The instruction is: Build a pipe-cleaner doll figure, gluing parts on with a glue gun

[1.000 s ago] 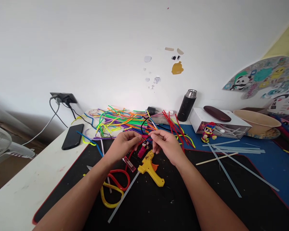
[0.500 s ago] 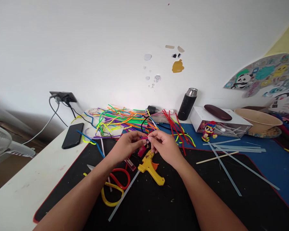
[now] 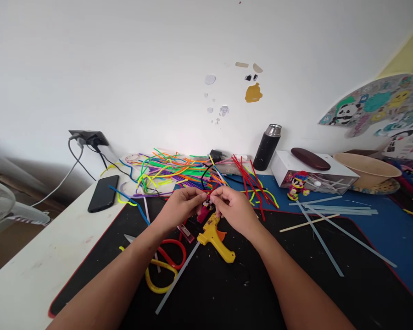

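My left hand [image 3: 183, 206] and my right hand [image 3: 234, 206] meet over the mat, thumb and fingertips of each pinched together. Whatever is between the fingertips is too small to make out; a bit of red shows there. Just beneath them is a small magenta figure [image 3: 203, 213] with a dark and white upper part, partly hidden by the fingers. Nearest to both hands lies a yellow hot glue gun [image 3: 217, 243], with a glue stick [image 3: 177, 278] poking out of its back end. Scissors with red and yellow handles [image 3: 175, 255] lie beside my left forearm.
A heap of coloured pipe cleaners [image 3: 175, 173] lies at the back, with red ones [image 3: 248, 183] at its right. A black flask [image 3: 267, 147], a white box [image 3: 281, 170] and a finished-looking figure [image 3: 298, 186] stand right. Loose glue sticks [image 3: 325, 245] lie there; a phone [image 3: 103, 193] lies left.
My fingertips have come slightly apart and shifted a little, so more of the magenta figure shows beneath them. The view has tilted slightly; the other things stay put.
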A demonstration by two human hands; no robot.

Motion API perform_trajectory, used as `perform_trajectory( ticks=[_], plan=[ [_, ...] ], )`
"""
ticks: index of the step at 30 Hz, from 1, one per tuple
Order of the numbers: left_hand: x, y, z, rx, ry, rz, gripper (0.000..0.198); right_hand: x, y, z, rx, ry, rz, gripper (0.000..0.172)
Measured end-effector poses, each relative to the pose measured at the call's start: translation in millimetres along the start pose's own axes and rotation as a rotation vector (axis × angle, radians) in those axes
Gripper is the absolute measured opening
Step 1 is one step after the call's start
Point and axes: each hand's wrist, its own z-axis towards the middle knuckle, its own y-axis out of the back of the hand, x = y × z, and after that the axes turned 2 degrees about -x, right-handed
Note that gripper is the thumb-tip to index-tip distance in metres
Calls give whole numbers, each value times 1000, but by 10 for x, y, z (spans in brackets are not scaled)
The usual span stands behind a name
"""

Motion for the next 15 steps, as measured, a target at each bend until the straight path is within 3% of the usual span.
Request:
perform_trajectory(
  ticks=[5,10,15],
  plan=[
    [-23,24,3,36,-73,91,38,41,14,9,-14,-84,104,15],
    [-118,111,16,16,-233,437,28,85,25,19,13,-123,210,16],
    [-177,169,78,72,-208,540,34,75,17,26,25,-157,219,14]
  ],
)
